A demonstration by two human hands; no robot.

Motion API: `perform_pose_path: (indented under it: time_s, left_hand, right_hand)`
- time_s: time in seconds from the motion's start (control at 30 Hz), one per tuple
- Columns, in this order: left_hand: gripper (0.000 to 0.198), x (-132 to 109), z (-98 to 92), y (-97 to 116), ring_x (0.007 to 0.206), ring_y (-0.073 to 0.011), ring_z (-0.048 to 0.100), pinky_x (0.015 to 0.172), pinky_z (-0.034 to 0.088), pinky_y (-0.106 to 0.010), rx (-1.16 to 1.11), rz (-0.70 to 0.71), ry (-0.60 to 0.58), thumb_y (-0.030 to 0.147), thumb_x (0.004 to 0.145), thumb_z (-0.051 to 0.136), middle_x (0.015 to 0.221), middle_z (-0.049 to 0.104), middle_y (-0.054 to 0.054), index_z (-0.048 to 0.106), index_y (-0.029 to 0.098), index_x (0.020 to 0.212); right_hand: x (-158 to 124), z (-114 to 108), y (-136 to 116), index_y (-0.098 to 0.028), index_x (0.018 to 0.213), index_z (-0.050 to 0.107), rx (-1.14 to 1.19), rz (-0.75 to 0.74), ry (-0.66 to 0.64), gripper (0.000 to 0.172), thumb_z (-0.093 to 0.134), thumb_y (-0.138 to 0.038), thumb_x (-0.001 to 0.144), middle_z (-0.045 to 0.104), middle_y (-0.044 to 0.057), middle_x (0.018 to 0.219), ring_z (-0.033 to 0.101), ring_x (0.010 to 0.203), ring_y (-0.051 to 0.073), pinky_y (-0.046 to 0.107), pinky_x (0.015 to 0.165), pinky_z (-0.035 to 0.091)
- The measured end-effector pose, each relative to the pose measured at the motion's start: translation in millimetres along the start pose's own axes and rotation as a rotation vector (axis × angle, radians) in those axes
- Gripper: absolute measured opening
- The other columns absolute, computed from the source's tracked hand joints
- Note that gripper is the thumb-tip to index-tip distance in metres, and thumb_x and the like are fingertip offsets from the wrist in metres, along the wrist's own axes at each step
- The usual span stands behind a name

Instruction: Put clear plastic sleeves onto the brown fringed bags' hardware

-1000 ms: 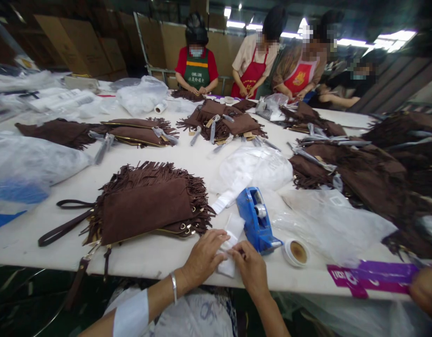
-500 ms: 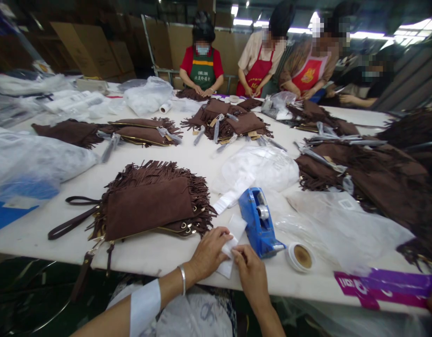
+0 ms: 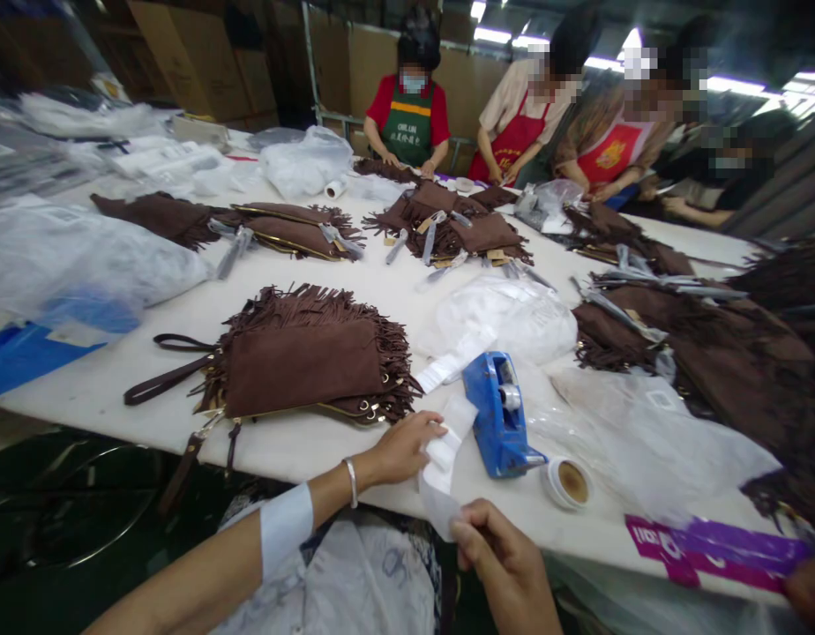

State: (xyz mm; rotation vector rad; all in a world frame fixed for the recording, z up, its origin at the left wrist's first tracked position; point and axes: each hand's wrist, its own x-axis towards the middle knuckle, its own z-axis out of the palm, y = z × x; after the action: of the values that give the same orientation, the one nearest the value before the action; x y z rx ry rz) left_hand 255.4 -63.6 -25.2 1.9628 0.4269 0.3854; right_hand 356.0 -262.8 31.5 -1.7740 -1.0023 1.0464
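White paper-like strips (image 3: 455,425) lie at the table's near edge, left of a blue tape dispenser (image 3: 497,419). My left hand (image 3: 407,445), with a bracelet at the wrist, rests on the strips, its fingers partly spread and touching a small folded white piece. My right hand (image 3: 490,542) pinches the lower end of a white strip (image 3: 440,510) between thumb and index finger, just past the table edge. A stack of brown fringed pouches (image 3: 302,366) with wrist straps sits left of my hands. Right of the dispenser is a round tape roll (image 3: 570,482).
A clear bag with white contents (image 3: 506,317) lies behind the dispenser. More brown fringed pouches (image 3: 447,220) are piled mid-table and at the right. Purple tape (image 3: 718,547) runs along the right table edge. Several people in aprons (image 3: 411,119) stand across the table.
My right hand has moved down toward me, drawing the strip's lower end past the table edge. My left hand's fingers have straightened over the strips. The view has shifted slightly.
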Motion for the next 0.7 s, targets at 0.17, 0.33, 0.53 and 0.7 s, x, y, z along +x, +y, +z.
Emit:
perform_pose_path:
  time_s: [0.17, 0.33, 0.53, 0.7]
  left_hand:
    - [0.038, -52, -59.2, 25, 0.109, -0.0256, 0.058, 0.093, 0.042, -0.039, -0.717, -0.278, 0.016, 0.033, 0.089, 0.052, 0.123, 0.060, -0.014, 0.058, 0.016, 0.123]
    - [0.042, -114, -69.5, 21, 0.069, -0.0163, 0.057, 0.066, 0.043, -0.027, -0.811, -0.506, 0.035, 0.038, 0.054, 0.085, 0.076, 0.067, -0.004, 0.066, 0.012, 0.081]
    - [0.028, -157, -81.9, 7, 0.057, -0.0118, 0.046, 0.055, 0.032, -0.023, -0.588, -0.504, 0.319, 0.035, 0.064, 0.076, 0.059, 0.057, 0.002, 0.060, 0.013, 0.066]
    - [0.020, -185, -95.0, 10, 0.056, -0.0114, 0.044, 0.053, 0.028, -0.023, -0.290, -0.467, 0.424, 0.032, 0.076, 0.065, 0.058, 0.055, 0.004, 0.061, 0.015, 0.066]
  right_hand:
    - [24, 23, -17, -0.019, 0.075, 0.052, 0.270, 0.090, -0.117, 0.032, 0.056, -0.048, 0.087, 0.047, -0.005, 0.058, 0.041, 0.055, 0.010, 0.022, 0.053, 0.031]
    - [58, 67, -24, -0.019, 0.068, 0.050, 0.178, 0.017, -0.128, 0.036, 0.058, -0.050, 0.086, 0.045, -0.005, 0.054, 0.039, 0.052, 0.009, 0.022, 0.051, 0.029]
    - [66, 118, -37, -0.019, 0.088, 0.059, 0.244, 0.048, -0.187, 0.037, 0.064, -0.054, 0.078, 0.058, -0.001, 0.066, 0.046, 0.053, 0.011, 0.022, 0.048, 0.032]
    - [67, 152, -45, -0.018, 0.072, 0.057, 0.237, 0.077, -0.161, 0.034, 0.063, -0.050, 0.080, 0.052, -0.004, 0.052, 0.040, 0.048, 0.009, 0.021, 0.048, 0.031]
